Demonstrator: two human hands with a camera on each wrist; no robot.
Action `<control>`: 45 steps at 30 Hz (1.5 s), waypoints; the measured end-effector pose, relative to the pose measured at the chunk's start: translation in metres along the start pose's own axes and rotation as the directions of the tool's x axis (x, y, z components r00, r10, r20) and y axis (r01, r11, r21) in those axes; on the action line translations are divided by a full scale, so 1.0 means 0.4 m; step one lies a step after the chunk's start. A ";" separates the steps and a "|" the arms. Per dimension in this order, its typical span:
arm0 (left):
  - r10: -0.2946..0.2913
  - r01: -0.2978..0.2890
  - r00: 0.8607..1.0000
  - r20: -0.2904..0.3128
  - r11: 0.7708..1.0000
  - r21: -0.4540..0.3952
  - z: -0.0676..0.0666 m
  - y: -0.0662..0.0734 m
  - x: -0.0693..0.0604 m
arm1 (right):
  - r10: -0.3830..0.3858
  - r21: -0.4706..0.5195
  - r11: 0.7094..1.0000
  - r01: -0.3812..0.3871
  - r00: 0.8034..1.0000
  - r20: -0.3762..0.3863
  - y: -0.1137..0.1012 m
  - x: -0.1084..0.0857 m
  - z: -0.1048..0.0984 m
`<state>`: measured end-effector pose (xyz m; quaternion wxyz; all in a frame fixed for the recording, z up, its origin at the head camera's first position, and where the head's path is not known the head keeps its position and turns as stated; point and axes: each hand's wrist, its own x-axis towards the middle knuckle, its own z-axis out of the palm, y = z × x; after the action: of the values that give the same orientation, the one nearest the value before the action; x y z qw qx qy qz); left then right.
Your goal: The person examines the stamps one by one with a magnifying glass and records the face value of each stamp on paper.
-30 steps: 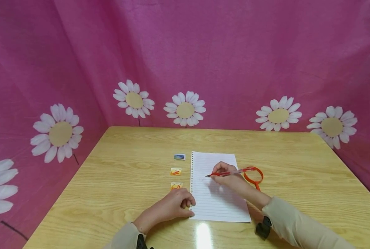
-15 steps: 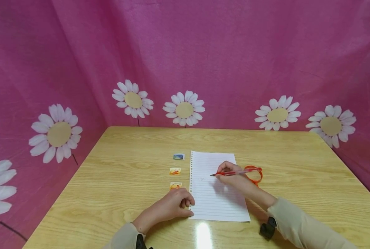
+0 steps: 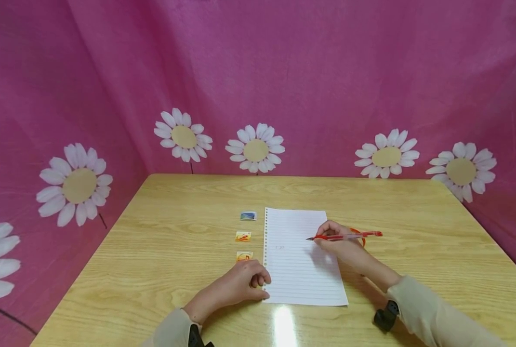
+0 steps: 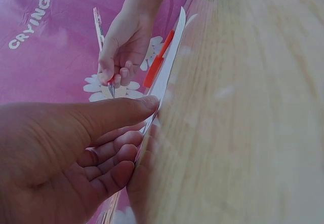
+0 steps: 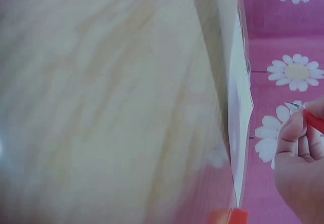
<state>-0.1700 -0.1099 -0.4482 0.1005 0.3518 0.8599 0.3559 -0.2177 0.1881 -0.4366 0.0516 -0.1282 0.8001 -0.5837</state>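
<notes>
A white lined sheet of paper, with punched holes down its left side, lies on the table. My left hand rests at its lower left edge, thumb and loosely bent fingers touching it. My right hand pinches a red pen near its tip. Both wrist views show the pen tip raised off the paper. Small faint marks are written on the sheet's left part. Behind the right hand, a red ring with a handle, like a magnifying glass, is mostly hidden; its orange-red handle shows in the left wrist view.
Left of the sheet, three small stamp-like pictures stand in a column: a blue one, a yellow-orange one and another just beyond the left hand. A pink curtain with daisies surrounds the wooden table.
My right hand has moved right across the sheet with the pen, uncovering the faint marks and covering more of the red ring. The left hand has stayed in place on the paper.
</notes>
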 end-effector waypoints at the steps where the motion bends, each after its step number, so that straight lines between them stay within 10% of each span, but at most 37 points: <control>1: 0.002 -0.002 1.000 -0.002 1.000 0.002 0.000 0.000 0.000 | -0.005 -0.001 1.000 0.005 1.000 -0.008 0.000 -0.002 -0.005; 35: -0.027 0.027 1.000 0.011 0.999 -0.028 0.004 -0.006 0.000 | 0.121 -0.043 0.991 -0.128 0.983 -0.141 0.042 -0.077 -0.150; 45: -0.006 0.006 1.000 0.002 1.000 -0.011 0.002 -0.006 -0.001 | 0.016 -0.054 0.998 -0.025 0.985 -0.174 0.062 -0.096 -0.186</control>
<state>-0.1706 -0.1108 -0.4504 0.1045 0.3489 0.8590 0.3599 -0.2015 0.2740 -0.4391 -0.0158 -0.0701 0.8190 -0.5693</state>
